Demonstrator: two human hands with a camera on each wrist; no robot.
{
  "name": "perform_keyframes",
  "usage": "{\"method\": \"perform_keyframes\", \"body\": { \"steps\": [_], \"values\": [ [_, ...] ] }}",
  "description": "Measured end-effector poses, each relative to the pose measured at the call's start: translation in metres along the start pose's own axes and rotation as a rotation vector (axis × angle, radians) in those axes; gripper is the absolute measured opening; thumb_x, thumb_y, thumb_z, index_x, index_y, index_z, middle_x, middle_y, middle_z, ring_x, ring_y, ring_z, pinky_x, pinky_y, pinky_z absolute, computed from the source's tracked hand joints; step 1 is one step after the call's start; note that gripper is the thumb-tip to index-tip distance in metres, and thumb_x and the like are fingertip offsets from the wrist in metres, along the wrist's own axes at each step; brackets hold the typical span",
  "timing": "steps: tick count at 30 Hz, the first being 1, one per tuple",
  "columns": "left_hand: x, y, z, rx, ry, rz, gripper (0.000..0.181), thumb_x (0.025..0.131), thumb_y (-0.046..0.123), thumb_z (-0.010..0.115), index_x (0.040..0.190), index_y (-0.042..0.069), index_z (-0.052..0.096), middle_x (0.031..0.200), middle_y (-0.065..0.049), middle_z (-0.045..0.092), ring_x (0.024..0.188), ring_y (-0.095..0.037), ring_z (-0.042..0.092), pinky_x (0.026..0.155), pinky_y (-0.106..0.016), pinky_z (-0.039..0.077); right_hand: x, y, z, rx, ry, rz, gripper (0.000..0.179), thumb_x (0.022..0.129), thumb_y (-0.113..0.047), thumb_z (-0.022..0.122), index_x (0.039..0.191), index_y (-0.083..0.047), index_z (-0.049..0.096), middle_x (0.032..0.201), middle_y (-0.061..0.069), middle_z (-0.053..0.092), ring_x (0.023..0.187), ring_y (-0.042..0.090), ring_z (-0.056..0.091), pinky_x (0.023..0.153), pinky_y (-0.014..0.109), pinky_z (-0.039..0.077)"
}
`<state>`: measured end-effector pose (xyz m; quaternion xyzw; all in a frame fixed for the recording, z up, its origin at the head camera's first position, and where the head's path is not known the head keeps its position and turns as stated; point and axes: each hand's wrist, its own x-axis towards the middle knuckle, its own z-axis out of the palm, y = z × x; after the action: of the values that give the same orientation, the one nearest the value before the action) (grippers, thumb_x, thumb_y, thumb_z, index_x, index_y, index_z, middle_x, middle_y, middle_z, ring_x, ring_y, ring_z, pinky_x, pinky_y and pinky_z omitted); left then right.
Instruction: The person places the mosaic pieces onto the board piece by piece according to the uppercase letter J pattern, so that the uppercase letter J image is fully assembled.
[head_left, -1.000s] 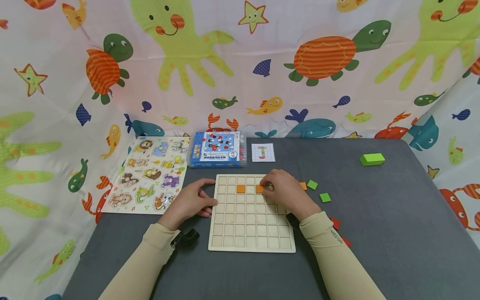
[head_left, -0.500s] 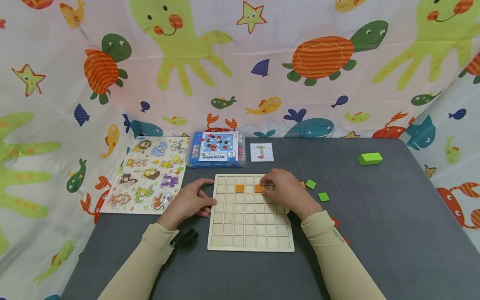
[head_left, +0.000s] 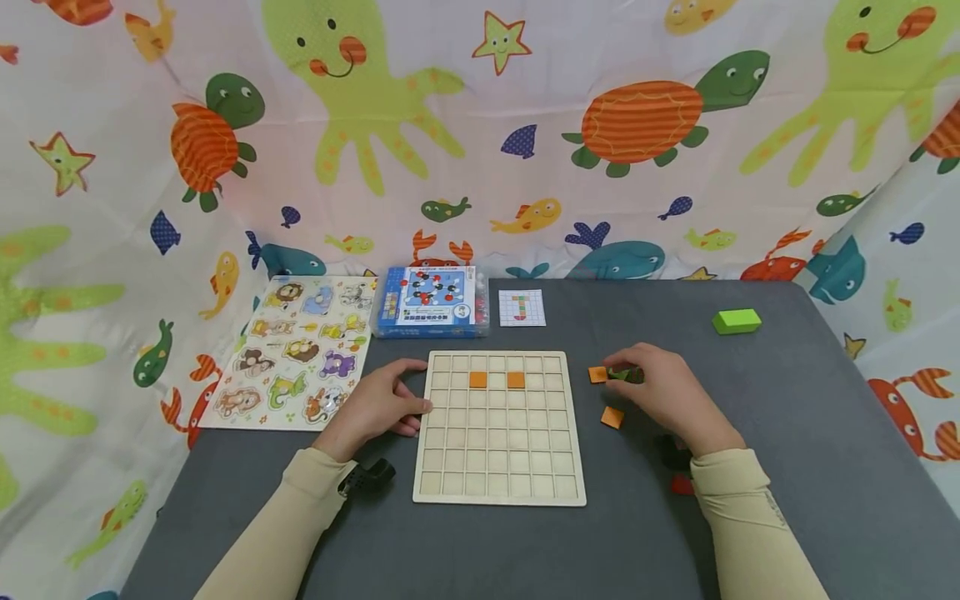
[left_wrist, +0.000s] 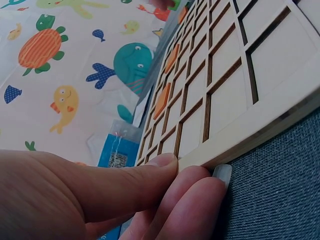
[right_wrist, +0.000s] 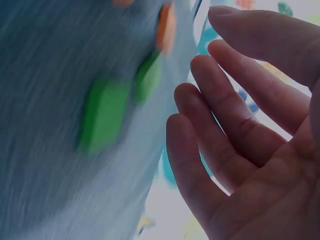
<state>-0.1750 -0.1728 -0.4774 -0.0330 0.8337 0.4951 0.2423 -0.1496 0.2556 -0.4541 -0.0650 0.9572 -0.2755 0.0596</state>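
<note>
At the left edge of the square, pale wooden grid board (head_left: 498, 437), the left hand (head_left: 377, 407) pinches it between thumb and fingers. Farther right, the right hand (head_left: 666, 393) has loosely bent, slightly spread fingers near small square green tiles (right_wrist: 106, 116); two square orange tiles (head_left: 477, 380) sit in the board's far part.

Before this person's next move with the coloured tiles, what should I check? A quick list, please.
1. Board steadied: ok; the left hand grips its left edge.
2. Two orange tiles in separate squares: ok; one bare square lies between them.
3. Right hand free: ok; its fingers look empty.
4. Green tiles close by: ok; they lie near those fingers.
5. Pattern card readable: cannot tell; its squares look tiny here.
6. Every red tile visible: cannot tell; the right sleeve may hide some.
</note>
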Motion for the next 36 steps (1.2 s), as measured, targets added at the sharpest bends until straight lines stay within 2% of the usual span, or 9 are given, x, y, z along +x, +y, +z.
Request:
{"method": "perform_keyframes", "body": {
  "steps": [6, 11, 21, 25, 29, 36],
  "values": [
    [0.001, 0.002, 0.002, 0.012, 0.011, -0.015, 0.071, 0.094, 0.015, 0.086, 0.156, 0.023, 0.054, 0.1, -0.016, 0.07, 0.071, -0.023, 0.078, 0.066, -0.037, 0.069, -0.019, 0.035, -0.016, -0.005, 0.009, 0.042, 0.034, 0.097, -0.023, 0.083, 0.129, -0.011, 0.078, 0.125, 0.013, 0.075, 0.116, 0.035, 0.069, 0.097, 0.058, 0.062],
    [0.0, 0.003, 0.002, 0.008, 0.014, -0.012, 0.071, 0.094, 0.014, 0.086, 0.156, 0.023, 0.053, 0.1, -0.016, 0.071, 0.071, -0.023, 0.078, 0.066, -0.037, 0.069, -0.025, 0.049, -0.019, -0.007, -0.002, 0.041, 0.035, 0.096, -0.022, 0.084, 0.129, -0.011, 0.078, 0.121, 0.012, 0.074, 0.113, 0.034, 0.069, 0.097, 0.059, 0.061],
    [0.0, 0.002, 0.003, 0.012, 0.013, -0.004, 0.071, 0.094, 0.015, 0.086, 0.156, 0.024, 0.054, 0.1, -0.015, 0.07, 0.071, -0.024, 0.078, 0.066, -0.037, 0.069, -0.023, 0.054, -0.023, 0.007, -0.054, 0.045, 0.035, 0.093, -0.019, 0.085, 0.127, -0.011, 0.079, 0.122, 0.014, 0.071, 0.113, 0.035, 0.065, 0.097, 0.062, 0.059],
    [0.0, 0.003, 0.003, 0.017, 0.013, 0.0, 0.071, 0.094, 0.015, 0.086, 0.156, 0.023, 0.054, 0.099, -0.015, 0.07, 0.071, -0.023, 0.078, 0.065, -0.037, 0.069, -0.022, 0.054, -0.022, -0.001, -0.06, 0.053, 0.032, 0.093, -0.016, 0.085, 0.124, -0.012, 0.081, 0.119, 0.013, 0.069, 0.111, 0.035, 0.064, 0.095, 0.061, 0.059],
    [-0.001, 0.004, 0.003, 0.02, 0.013, 0.0, 0.071, 0.094, 0.014, 0.086, 0.156, 0.023, 0.054, 0.099, -0.015, 0.071, 0.07, -0.023, 0.078, 0.065, -0.037, 0.069, -0.021, 0.054, -0.02, -0.012, -0.057, 0.051, 0.029, 0.092, -0.014, 0.085, 0.121, -0.013, 0.082, 0.117, 0.011, 0.068, 0.11, 0.034, 0.064, 0.091, 0.054, 0.06],
    [-0.002, 0.003, 0.003, 0.016, 0.012, -0.007, 0.071, 0.094, 0.014, 0.086, 0.156, 0.023, 0.054, 0.099, -0.015, 0.072, 0.071, -0.023, 0.077, 0.065, -0.036, 0.069, -0.02, 0.054, -0.02, -0.02, -0.069, 0.06, 0.028, 0.092, -0.014, 0.086, 0.12, -0.016, 0.083, 0.117, 0.009, 0.067, 0.111, 0.036, 0.064, 0.089, 0.056, 0.06]
  ]
}}
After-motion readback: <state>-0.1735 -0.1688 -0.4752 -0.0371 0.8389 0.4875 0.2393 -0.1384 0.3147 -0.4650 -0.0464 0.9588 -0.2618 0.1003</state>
